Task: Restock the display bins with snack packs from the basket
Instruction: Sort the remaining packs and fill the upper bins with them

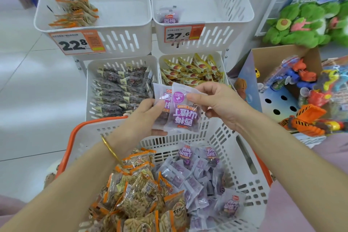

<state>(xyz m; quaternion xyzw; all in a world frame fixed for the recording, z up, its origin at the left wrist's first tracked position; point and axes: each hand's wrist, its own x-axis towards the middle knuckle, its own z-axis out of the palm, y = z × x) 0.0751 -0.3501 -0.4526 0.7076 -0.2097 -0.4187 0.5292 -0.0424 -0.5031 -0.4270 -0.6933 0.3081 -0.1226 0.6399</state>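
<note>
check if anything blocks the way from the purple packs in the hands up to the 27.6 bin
Nothing visible does. The purple packs are held above the basket; the upper right bin is open-topped with one pack inside.

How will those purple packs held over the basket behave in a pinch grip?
Probably floppy at the edges: the front purple pack is thin film, pinched at its top seam by the right hand. Likely light, since the left hand holds two by fingertips. The glossy film may slip.

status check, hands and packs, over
Left hand and right hand each grip a purple pack above the basket. Top right bin nearly empty. Path clear.
</note>
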